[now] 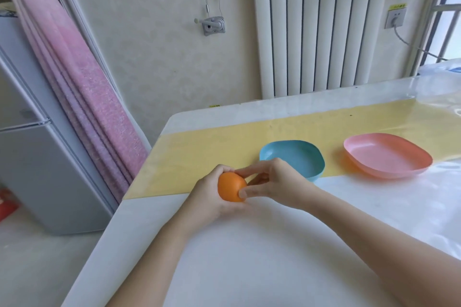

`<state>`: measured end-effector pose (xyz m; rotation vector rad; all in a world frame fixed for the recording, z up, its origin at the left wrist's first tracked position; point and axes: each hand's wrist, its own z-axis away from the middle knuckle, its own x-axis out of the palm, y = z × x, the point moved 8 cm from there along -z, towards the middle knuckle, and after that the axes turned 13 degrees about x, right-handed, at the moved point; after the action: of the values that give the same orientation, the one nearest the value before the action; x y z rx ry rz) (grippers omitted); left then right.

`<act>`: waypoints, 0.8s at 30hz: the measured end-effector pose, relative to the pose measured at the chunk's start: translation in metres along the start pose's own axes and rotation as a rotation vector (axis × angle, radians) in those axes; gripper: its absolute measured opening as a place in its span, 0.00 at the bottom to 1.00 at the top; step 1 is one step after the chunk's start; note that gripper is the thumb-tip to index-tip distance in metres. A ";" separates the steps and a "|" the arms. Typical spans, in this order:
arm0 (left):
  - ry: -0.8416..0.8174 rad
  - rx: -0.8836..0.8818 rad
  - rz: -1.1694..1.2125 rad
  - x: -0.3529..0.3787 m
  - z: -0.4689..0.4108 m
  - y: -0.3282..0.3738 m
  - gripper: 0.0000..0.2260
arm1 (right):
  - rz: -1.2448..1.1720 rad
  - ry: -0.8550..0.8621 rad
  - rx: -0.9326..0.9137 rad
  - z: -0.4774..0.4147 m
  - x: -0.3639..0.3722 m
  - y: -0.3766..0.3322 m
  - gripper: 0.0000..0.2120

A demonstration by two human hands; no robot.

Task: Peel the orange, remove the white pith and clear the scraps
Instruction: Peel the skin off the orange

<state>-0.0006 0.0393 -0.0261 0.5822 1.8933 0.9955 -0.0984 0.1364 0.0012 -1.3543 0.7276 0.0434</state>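
Orange: unpeeled, centre of frame, over the bench.
Left hand: fingers curled, cupping it from the left.
Right hand: thumb and fingertips pinching its right side.

White radiator, pink curtain, grey fridge, wall socket

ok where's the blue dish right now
In the head view, the blue dish sits on the yellow strip, just beyond the right hand, left of the pink dish.
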 end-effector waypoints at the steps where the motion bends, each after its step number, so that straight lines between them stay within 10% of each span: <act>1: -0.003 -0.001 -0.044 -0.001 -0.001 -0.003 0.28 | -0.014 -0.004 0.005 -0.002 0.001 0.004 0.19; 24: 0.078 0.007 0.013 0.005 0.013 -0.012 0.34 | -0.002 0.157 -0.160 0.016 0.032 0.004 0.18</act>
<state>0.0084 0.0415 -0.0419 0.5685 1.9642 1.0335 -0.0681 0.1392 -0.0171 -1.5235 0.8688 -0.0067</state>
